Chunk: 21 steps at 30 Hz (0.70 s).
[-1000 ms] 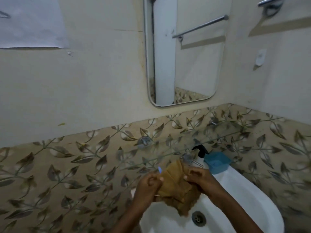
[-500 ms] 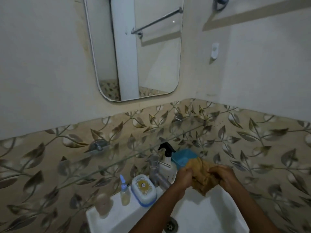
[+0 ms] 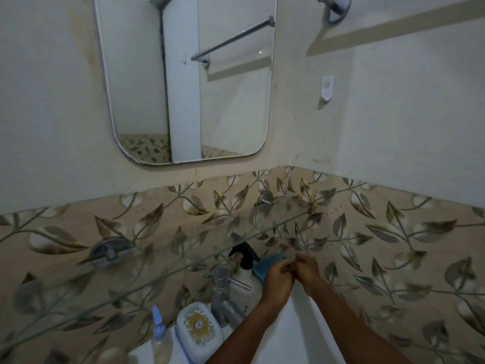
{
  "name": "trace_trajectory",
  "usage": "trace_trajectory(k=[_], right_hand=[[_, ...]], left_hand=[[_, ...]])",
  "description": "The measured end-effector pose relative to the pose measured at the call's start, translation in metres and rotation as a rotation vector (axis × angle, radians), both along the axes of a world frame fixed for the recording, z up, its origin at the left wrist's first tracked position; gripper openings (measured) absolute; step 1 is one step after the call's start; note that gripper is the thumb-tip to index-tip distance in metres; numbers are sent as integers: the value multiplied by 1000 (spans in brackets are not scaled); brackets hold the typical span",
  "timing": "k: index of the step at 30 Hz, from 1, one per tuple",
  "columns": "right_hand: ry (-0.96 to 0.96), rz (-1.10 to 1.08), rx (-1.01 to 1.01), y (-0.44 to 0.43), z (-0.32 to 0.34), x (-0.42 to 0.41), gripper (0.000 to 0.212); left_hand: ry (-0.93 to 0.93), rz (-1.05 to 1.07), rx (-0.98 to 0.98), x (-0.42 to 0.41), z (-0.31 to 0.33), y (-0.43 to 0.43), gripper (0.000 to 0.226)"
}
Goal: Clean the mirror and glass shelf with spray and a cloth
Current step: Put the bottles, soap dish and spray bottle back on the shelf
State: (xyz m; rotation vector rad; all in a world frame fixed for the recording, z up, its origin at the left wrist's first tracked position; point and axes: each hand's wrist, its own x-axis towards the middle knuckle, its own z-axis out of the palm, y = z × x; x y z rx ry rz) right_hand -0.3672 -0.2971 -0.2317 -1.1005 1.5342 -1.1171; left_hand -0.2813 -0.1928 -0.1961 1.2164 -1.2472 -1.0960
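Note:
The rounded mirror (image 3: 183, 88) hangs on the cream wall. Below it the glass shelf (image 3: 157, 261) runs slanting across the leaf-patterned tiles. A white spray bottle with a black trigger (image 3: 245, 258) stands at the back of the sink, under the shelf. My left hand (image 3: 278, 278) and right hand (image 3: 308, 271) are pressed together just right of the bottle, over the sink's back right corner. Only a brown sliver of the cloth (image 3: 288, 268) shows between the closed fingers; the rest is hidden inside both hands.
A blue container (image 3: 265, 264) sits behind my left hand. On the white sink (image 3: 301, 337) rim stand a metal tap (image 3: 221, 285), a patterned soap dish (image 3: 196, 327) and a small clear bottle (image 3: 158, 334). A towel rail bracket (image 3: 336, 6) is top right.
The view swung right and up, so the mirror sits nearer the centre. Both hands moved back toward the wall corner, and the cloth went from hanging loose to bunched almost out of sight.

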Motion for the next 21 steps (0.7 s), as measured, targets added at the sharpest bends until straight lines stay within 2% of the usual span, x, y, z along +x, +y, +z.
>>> trace_trajectory(k=[3, 4, 8, 10, 12, 14, 16, 18, 21], right_hand=[[214, -43, -53, 13, 6, -6, 42], [224, -64, -74, 21, 12, -9, 38], [105, -114, -197, 83, 36, 2, 18], [52, -100, -228, 120, 45, 19, 24], [50, -5, -264, 153, 50, 44, 24], [94, 142, -277, 174, 50, 74, 18], [156, 283, -298, 186, 43, 107, 16], [213, 405, -304, 190, 33, 137, 17], [306, 554, -272, 188, 16, 170, 18]], left_hand=[[-5, 24, -42, 15, 3, 42, 35], [-20, 31, -52, 23, 4, 56, 36], [-114, 131, -111, 73, 12, 116, 38], [-270, 236, -160, 106, 9, 142, 37], [-449, 431, -191, 141, -5, 162, 33], [-564, 657, -84, 170, -21, 176, 47], [-639, 759, 135, 192, -30, 187, 66], [-662, 717, 245, 211, -38, 187, 75], [-746, 654, 302, 226, -46, 180, 72]])
